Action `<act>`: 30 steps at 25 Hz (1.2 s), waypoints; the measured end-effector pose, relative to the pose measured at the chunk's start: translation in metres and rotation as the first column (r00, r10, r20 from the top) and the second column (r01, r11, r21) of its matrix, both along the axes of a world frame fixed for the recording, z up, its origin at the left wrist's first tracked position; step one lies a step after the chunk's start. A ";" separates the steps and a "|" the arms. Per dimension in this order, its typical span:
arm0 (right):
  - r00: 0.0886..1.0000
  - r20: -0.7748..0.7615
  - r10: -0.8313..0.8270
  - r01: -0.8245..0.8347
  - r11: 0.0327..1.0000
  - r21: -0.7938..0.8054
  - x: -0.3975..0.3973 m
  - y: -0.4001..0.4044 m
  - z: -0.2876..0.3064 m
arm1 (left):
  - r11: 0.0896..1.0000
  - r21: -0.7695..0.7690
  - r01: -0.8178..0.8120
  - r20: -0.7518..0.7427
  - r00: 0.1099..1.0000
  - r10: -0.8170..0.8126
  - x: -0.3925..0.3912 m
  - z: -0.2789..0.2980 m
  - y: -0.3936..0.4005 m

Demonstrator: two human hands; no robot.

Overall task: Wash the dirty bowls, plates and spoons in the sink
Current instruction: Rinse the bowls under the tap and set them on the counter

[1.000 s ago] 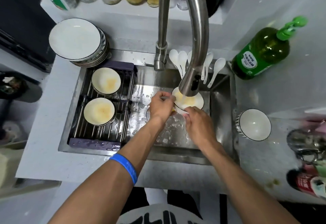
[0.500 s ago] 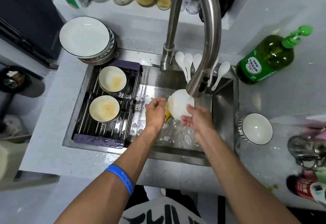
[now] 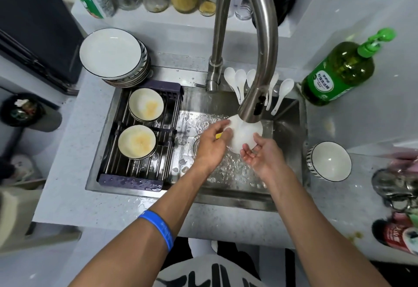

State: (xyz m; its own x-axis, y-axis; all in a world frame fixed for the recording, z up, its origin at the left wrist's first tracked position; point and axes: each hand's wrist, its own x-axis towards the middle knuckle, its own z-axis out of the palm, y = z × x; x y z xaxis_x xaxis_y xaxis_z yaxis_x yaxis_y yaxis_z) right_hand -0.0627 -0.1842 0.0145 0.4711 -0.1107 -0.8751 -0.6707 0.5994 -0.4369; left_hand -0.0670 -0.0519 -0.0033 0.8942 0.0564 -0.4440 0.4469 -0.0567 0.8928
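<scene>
Bowl: I see the white bowl (image 3: 244, 135) held under the faucet head (image 3: 251, 108), over the sink (image 3: 291, 126); a second ago its stained inside faced up, now its pale outside is turned toward me, as half a second ago.
Left hand: my view shows the left hand (image 3: 212, 144) pressed to the bowl's left side, fingers curled over a yellow sponge (image 3: 218, 135); it has stayed there.
Right hand: the right hand (image 3: 260, 153) cradles the bowl from below, palm up, fingers loosely bent; earlier it lay knuckles-up.
Rack: two stained bowls (image 3: 137, 142) sit on the drying rack (image 3: 131, 180), unmoved.
Counter: a clean bowl (image 3: 329, 161) stands right of the sink; white spoons (image 3: 235, 80) lean behind the faucet.
</scene>
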 end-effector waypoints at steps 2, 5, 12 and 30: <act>1.000 0.006 0.000 0.000 1.000 -0.013 -0.001 -0.001 0.003 | 0.989 0.059 0.138 0.056 0.988 -0.142 0.001 -0.001 -0.008; 0.999 0.006 0.045 -0.044 0.998 -0.048 -0.011 0.002 0.006 | 0.925 0.218 0.311 0.015 0.947 -0.322 0.007 0.000 -0.021; 0.694 -0.008 0.720 -0.349 0.327 -0.878 -0.025 0.008 0.006 | 1.000 -0.005 0.028 -0.177 0.984 -0.029 0.045 0.021 -0.023; 0.463 -0.251 0.850 -0.213 -0.168 -0.962 -0.020 0.007 -0.010 | 0.965 -0.252 -0.071 -0.181 0.983 0.025 0.011 0.000 -0.002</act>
